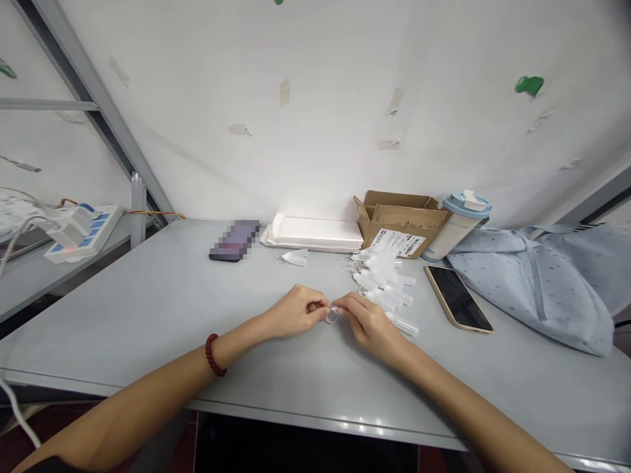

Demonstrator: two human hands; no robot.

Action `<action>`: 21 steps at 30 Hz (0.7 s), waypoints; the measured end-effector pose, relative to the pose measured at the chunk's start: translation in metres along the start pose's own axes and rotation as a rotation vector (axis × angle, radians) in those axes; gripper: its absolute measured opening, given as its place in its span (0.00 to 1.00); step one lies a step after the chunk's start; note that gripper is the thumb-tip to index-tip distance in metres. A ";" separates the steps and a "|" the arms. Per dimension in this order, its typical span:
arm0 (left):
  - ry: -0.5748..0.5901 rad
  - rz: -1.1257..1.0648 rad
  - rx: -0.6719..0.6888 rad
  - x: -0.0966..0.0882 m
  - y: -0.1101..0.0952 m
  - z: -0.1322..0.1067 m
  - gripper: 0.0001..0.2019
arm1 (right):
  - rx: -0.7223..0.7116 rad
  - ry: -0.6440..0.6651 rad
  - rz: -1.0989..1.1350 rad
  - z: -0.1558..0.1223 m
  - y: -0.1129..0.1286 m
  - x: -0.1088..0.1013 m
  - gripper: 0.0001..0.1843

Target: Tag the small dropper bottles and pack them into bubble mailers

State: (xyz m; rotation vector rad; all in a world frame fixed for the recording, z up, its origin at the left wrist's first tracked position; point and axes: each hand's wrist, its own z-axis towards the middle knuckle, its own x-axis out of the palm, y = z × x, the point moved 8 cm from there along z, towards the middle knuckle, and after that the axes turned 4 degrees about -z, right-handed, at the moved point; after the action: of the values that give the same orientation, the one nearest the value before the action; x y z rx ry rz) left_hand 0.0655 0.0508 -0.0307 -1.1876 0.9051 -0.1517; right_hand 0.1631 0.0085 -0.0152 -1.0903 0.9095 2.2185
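Observation:
My left hand (302, 310) is closed in a pinch at one side of a thin white string loop (332, 319) just above the table. Opposite it, my right hand (371, 323) pinches the small white end piece from which the loop hangs. The two sets of fingertips nearly meet; what lies inside them is mostly hidden. Behind my right hand is a pile of small translucent plastic tubes (382, 279), several with thin white loops. One clear tube (403, 324) shows beside that hand; whether it is held I cannot tell. Farther back on the left lies another looped tube (294, 257).
A stack of white envelopes (315, 231) lies by the wall, next to an open cardboard box (401, 220) and a blue-lidded cup (456, 226). Phones lie left (234, 241) and right (458, 299). A light blue fabric bag (532, 282) covers the right side; a power strip (86, 233) sits far left.

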 end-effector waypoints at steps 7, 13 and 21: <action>0.037 0.071 -0.024 -0.021 0.002 0.006 0.12 | 0.033 0.008 -0.158 0.004 -0.006 -0.010 0.10; -0.068 0.239 -0.135 -0.067 0.027 0.011 0.13 | 0.212 0.048 -0.375 0.004 -0.033 -0.025 0.08; -0.170 0.458 -0.280 -0.096 0.051 0.010 0.14 | 0.534 0.287 -0.442 -0.002 -0.055 -0.031 0.10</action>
State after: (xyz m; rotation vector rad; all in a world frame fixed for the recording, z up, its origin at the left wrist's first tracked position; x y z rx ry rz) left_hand -0.0079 0.1306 -0.0225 -1.1962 1.0453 0.4513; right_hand 0.2189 0.0384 -0.0092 -1.2117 1.1588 1.3759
